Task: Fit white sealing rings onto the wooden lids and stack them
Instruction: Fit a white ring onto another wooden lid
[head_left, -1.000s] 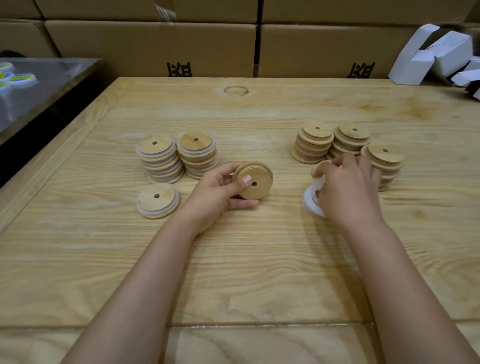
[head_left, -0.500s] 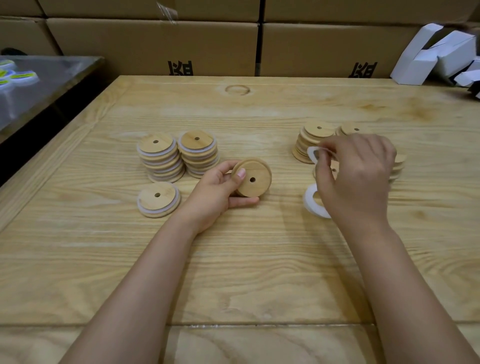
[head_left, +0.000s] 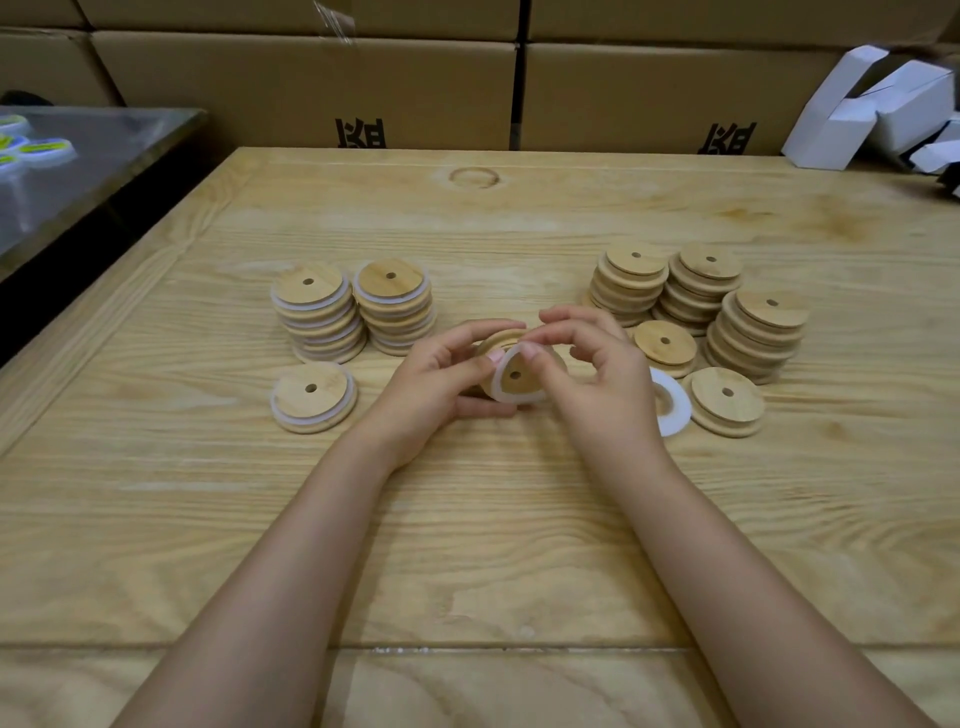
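Observation:
My left hand (head_left: 441, 382) grips a round wooden lid (head_left: 511, 382) tilted on edge at the table's middle. My right hand (head_left: 592, 376) pinches a white sealing ring (head_left: 500, 387) against the face of that lid. More white rings (head_left: 672, 408) lie in a small pile just right of my right hand. Two stacks of ringed lids (head_left: 317, 312) stand at the left, with one ringed lid (head_left: 313, 397) lying in front of them. Bare lids stand in three stacks (head_left: 698, 291) at the right, with two loose bare lids (head_left: 727, 400) beside them.
Cardboard boxes (head_left: 311, 88) wall off the table's far edge. White folded cartons (head_left: 878, 104) lie at the far right corner. A grey metal surface (head_left: 78, 171) with tape rolls stands to the left, across a dark gap. Bare wood table (head_left: 467, 545) stretches in front of my arms.
My right hand lifted a white ring from the pile and carried it left to the lid held by my left hand. The left hand has raised the lid slightly.

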